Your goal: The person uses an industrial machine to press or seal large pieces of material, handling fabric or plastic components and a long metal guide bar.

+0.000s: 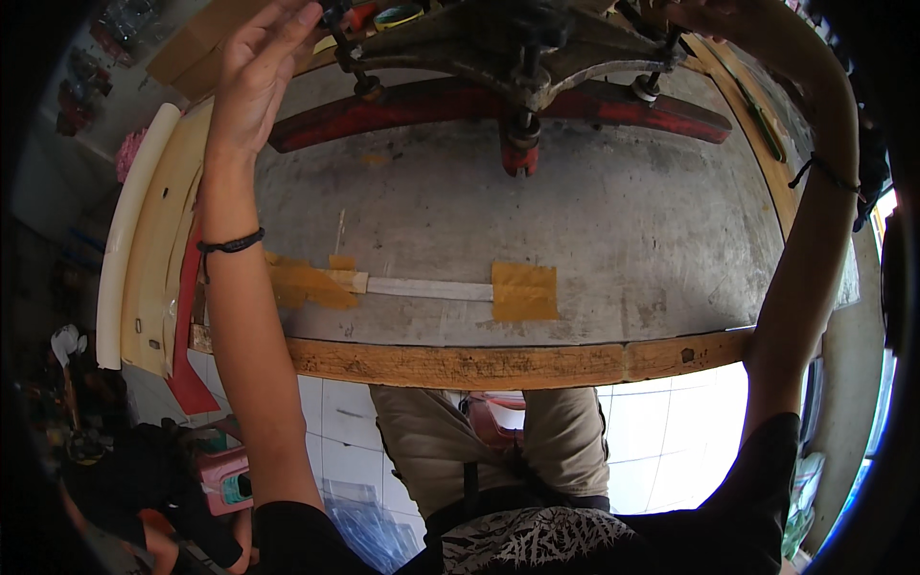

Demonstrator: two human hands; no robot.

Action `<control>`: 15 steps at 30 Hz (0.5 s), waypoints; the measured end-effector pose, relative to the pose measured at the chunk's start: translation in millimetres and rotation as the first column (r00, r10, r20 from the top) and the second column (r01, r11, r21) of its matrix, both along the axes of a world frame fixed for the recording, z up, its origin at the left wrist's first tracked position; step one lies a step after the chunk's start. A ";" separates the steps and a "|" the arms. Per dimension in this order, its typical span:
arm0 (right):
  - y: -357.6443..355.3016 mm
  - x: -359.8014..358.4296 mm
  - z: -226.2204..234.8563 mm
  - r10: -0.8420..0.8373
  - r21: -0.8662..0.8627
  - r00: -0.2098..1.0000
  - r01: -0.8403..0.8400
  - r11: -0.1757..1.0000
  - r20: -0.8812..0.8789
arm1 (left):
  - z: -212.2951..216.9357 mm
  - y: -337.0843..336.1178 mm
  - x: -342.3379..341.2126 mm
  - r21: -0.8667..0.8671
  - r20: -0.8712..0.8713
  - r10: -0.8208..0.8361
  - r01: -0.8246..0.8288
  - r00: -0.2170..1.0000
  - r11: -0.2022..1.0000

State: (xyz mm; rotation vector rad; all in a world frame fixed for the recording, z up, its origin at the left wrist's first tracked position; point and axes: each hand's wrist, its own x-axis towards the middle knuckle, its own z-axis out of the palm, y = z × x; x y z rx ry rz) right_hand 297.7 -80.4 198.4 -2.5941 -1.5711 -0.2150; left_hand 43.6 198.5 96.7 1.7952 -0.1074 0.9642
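A heavy grey metal press frame with spreading arms stands over the far part of the metal table top. Under it lies a long, worn red bar with a short red piece jutting toward me. Threaded bolts join the arms to the bar. My left hand is at the far left, thumb and fingers closed on a dark knob atop the left bolt. My right hand reaches the right end of the frame, fingers curled by the right bolt; the upper picture edge cuts off what it holds.
Brown tape and a pale strip are stuck on the table near its wooden front edge. Rolled sheets stand at the left. A green-handled tool lies on the right border. Another person sits at lower left.
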 end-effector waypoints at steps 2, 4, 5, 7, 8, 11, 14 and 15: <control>-1.1 3.6 1.2 0.030 -0.007 0.999 -0.030 1.000 0.013 | 0.0 -0.1 1.5 -0.003 0.012 0.011 -0.011 1.000 1.000; -6.4 -22.7 -0.5 0.092 0.007 0.991 -0.093 0.996 0.098 | -1.0 3.1 -0.7 0.021 0.015 0.056 -0.056 0.998 0.998; -7.9 -30.1 -0.3 0.112 0.013 0.986 -0.114 0.993 0.126 | -1.0 4.2 -1.8 0.014 0.011 0.073 -0.073 0.997 0.997; -8.3 -31.8 -0.7 0.117 0.023 0.986 -0.121 0.992 0.116 | -2.3 5.2 -2.7 -0.002 0.002 0.102 -0.102 0.995 0.995; -8.1 -32.1 -0.8 0.122 0.028 0.986 -0.126 0.992 0.112 | -2.2 6.0 -3.4 0.000 0.006 0.104 -0.104 0.995 0.995; -4.6 -15.6 -1.6 0.113 0.029 0.992 -0.115 0.993 0.048 | -2.4 5.0 -1.6 0.003 0.018 0.092 -0.092 0.996 0.996; -0.4 4.2 0.1 0.078 0.008 0.997 -0.078 0.997 -0.021 | -2.2 0.0 -1.1 0.001 0.015 0.051 -0.051 0.999 0.999; -4.4 -18.5 -0.8 0.090 0.017 0.996 -0.090 0.996 0.024 | -1.4 1.5 -3.8 0.002 0.004 0.038 -0.038 0.999 0.999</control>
